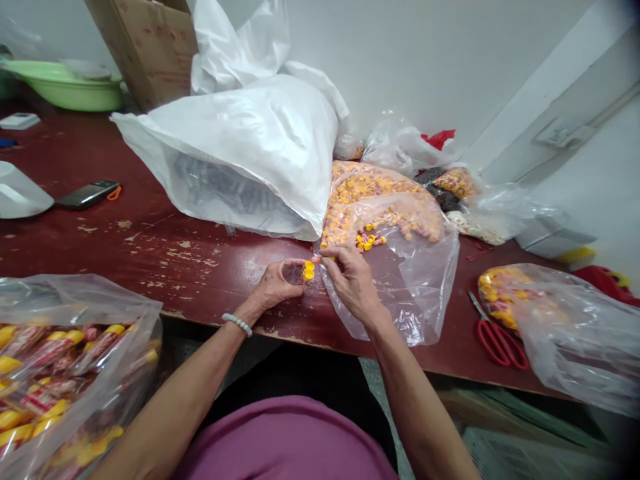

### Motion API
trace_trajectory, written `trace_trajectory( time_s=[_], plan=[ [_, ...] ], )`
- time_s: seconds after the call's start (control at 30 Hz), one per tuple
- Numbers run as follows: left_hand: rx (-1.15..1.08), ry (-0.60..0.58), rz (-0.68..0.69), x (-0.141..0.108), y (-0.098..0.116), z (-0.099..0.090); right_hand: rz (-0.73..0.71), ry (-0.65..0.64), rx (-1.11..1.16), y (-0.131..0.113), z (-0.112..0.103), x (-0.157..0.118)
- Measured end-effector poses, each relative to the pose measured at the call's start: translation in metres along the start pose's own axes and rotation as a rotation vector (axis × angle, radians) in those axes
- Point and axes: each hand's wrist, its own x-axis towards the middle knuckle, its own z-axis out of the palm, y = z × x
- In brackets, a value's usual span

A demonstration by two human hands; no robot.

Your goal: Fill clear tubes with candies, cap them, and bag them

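Observation:
My left hand (273,288), with a pale beaded bracelet at the wrist, is closed around a small bunch of clear plastic tubes (292,272). Two yellow caps (309,270) show at the right end of the bunch. Just beside them, my right hand (351,280) pinches a small pinkish-red piece (315,259), partly hidden by the fingers. Under and behind the right hand lies an open clear bag (415,293) of yellow-capped pieces (370,239), some spilling at its mouth. A large white sack (260,133) full of clear tubes opens toward me.
At lower left, a clear bag (125,303) holds filled yellow-capped tubes. Red-handled scissors (500,341) lie at right near another bag (565,333). A phone (87,195), a green basin (75,90) and a cardboard box (155,53) stand on the left side of the worn red table (145,250).

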Motion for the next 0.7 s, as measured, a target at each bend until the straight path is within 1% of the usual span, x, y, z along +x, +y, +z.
trace_trajectory(
  time_s=[0.03, 0.1, 0.17, 0.2, 0.3, 0.33, 0.37, 0.43, 0.5, 0.53, 0.57, 0.6, 0.67, 0.7],
  plan=[
    [0.005, -0.021, 0.005, -0.001, 0.003, -0.001, -0.047, -0.033, -0.006, -0.006, 0.007, 0.004],
    [0.011, -0.054, 0.012, -0.002, 0.008, -0.001, -0.110, -0.105, -0.040, -0.009, 0.017, 0.010],
    [0.002, -0.066, 0.008, -0.003, 0.013, -0.001, -0.127, -0.144, -0.064, -0.007, 0.022, 0.013],
    [-0.009, -0.065, 0.002, -0.003, 0.015, -0.001, -0.117, -0.132, -0.066, -0.005, 0.022, 0.014],
    [-0.054, -0.053, -0.024, -0.003, 0.017, -0.001, -0.061, -0.045, -0.083, 0.000, 0.021, 0.009],
    [-0.064, -0.060, -0.027, -0.003, 0.017, -0.001, -0.056, -0.043, -0.115, 0.001, 0.021, 0.006],
    [-0.070, -0.068, -0.025, -0.002, 0.017, -0.001, -0.062, -0.067, -0.155, 0.002, 0.022, 0.002],
    [-0.068, -0.091, -0.007, -0.002, 0.015, -0.002, -0.096, -0.164, -0.228, 0.003, 0.025, -0.005],
    [-0.056, -0.108, 0.012, -0.002, 0.013, -0.002, -0.130, -0.248, -0.239, 0.005, 0.024, -0.008],
    [-0.054, -0.106, 0.013, -0.002, 0.012, -0.002, -0.130, -0.248, -0.218, 0.008, 0.021, -0.009],
    [-0.058, -0.097, 0.009, -0.002, 0.010, -0.001, -0.114, -0.211, -0.194, 0.013, 0.017, -0.008],
    [-0.065, -0.081, 0.000, -0.002, 0.009, -0.001, -0.079, -0.135, -0.180, 0.020, 0.010, -0.006],
    [-0.085, -0.034, -0.021, -0.001, 0.006, 0.001, 0.049, 0.062, -0.213, 0.041, -0.005, -0.003],
    [-0.097, -0.015, -0.030, 0.000, 0.005, 0.002, 0.125, 0.122, -0.278, 0.055, -0.013, -0.001]
  ],
)
